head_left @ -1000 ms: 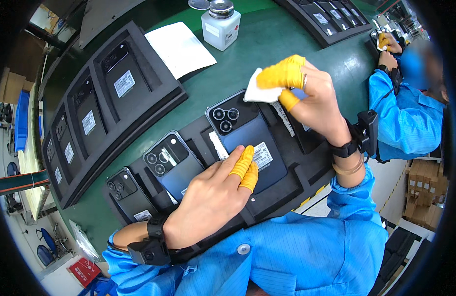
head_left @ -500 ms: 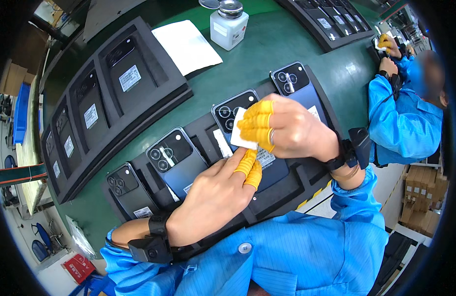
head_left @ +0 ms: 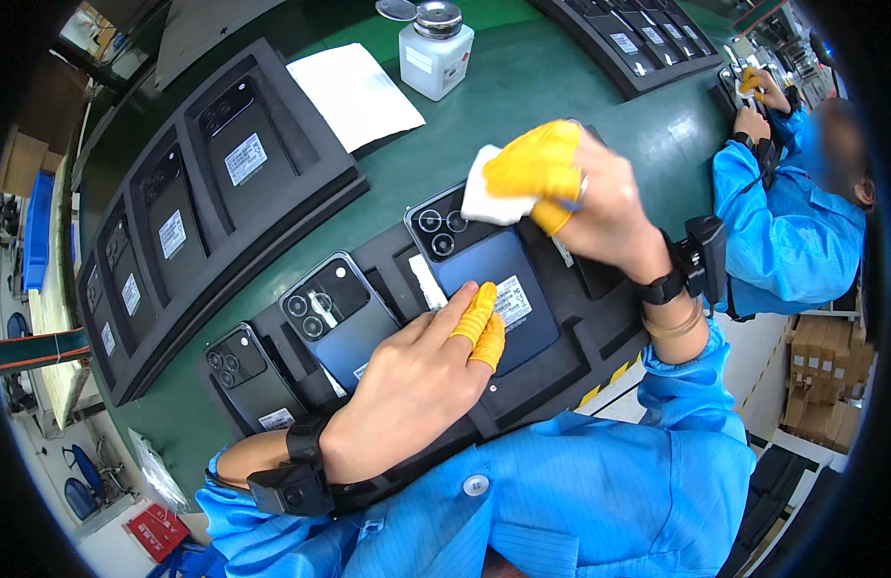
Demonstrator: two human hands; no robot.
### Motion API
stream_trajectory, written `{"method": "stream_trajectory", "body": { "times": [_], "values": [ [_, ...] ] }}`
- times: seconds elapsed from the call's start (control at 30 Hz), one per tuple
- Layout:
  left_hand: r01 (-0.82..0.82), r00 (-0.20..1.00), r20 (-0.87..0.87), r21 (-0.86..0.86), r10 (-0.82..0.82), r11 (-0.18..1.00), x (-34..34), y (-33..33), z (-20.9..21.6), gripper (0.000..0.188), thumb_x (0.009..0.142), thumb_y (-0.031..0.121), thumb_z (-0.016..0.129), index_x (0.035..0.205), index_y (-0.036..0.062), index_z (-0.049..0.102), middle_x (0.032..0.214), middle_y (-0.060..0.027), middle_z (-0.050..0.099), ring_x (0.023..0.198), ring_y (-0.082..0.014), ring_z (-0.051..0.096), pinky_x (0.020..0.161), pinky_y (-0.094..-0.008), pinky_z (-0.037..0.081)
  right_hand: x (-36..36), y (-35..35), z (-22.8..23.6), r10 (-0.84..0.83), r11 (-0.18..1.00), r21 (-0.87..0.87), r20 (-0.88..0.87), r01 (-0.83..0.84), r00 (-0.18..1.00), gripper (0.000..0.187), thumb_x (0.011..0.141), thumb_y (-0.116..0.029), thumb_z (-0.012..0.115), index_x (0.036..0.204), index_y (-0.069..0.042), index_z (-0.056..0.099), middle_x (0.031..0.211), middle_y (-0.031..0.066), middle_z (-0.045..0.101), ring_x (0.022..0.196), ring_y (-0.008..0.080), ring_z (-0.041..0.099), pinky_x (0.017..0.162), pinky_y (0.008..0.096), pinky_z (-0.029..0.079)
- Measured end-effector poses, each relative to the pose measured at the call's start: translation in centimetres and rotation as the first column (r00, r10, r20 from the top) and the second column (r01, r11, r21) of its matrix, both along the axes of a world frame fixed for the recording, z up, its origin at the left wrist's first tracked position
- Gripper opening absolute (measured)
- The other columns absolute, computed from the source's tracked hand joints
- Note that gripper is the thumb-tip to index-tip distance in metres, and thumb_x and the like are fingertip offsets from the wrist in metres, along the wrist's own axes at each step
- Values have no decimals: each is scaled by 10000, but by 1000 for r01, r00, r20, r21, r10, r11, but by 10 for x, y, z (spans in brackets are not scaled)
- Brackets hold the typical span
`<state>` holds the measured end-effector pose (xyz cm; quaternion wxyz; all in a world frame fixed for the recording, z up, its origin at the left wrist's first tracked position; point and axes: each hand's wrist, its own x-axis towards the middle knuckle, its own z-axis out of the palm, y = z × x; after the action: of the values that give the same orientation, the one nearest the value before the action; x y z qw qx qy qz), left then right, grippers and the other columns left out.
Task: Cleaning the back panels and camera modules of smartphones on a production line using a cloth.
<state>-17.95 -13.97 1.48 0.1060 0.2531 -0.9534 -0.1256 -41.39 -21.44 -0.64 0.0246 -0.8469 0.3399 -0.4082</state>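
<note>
Fingers of the right hand [head_left: 604, 197] clamp a white cloth [head_left: 489, 200]; the blue phone [head_left: 494, 262] lies below-left, mid-frame, long axis slanting down rightward; the left hand [head_left: 415, 393], nearer, rests on it, fingers together.

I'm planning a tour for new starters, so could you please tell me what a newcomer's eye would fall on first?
Probably the yellow finger covers on the right hand, which holds a white cloth at a blue phone's top end, near the centre. Lower left, the left hand rests on the same phone. At the top stands a white bottle.
</note>
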Motion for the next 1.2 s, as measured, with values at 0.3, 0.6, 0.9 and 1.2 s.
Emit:
{"method": "stream_trajectory", "body": {
  "times": [0.3, 0.6, 0.9, 1.2],
  "values": [
    [7, 1000, -4, 19, -7, 1000, 1, -1, 1, 376, 765, 99, 648, 1121, -21, 634, 1220, -171, 613, 1202, -285, 575, 876, -343, 559, -10, 1, -3, 51, 989, 144, -108, -35, 993, 186, 641, 35, 692, 800, -63, 698, 818, 64, 669, 841, 275, 618, 762, 359, 470],
    [-5, 1000, -19, 5, 5, 1000, 1, 0, -1, 365, 770, 104, 651, 1114, -17, 633, 1223, -171, 608, 1177, -284, 590, 866, -345, 560, 6, 8, -7, 100, 992, 90, -93, -91, 991, 278, 610, 65, 699, 864, -48, 699, 866, 68, 689, 854, 289, 644, 834, 388, 490],
    [-3, 1000, 22, 3, 3, 1000, 1, -1, 0, 347, 783, 106, 649, 1110, -11, 638, 1231, -165, 610, 1183, -275, 588, 854, -335, 565, 0, 1, 2, 69, 983, 162, 117, -87, 991, 207, 671, 71, 655, 824, -64, 690, 838, 76, 694, 790, 258, 640, 743, 341, 485],
    [-6, 1000, 27, -16, 6, 1000, 0, -1, 0, 351, 773, 110, 662, 1106, 0, 660, 1240, -164, 614, 1168, -271, 599, 849, -326, 566, 22, -2, -29, 147, 981, 117, 59, -153, 987, 258, 714, -22, 712, 968, -68, 697, 865, 102, 677, 921, 287, 632, 827, 389, 482]
  ]
}}
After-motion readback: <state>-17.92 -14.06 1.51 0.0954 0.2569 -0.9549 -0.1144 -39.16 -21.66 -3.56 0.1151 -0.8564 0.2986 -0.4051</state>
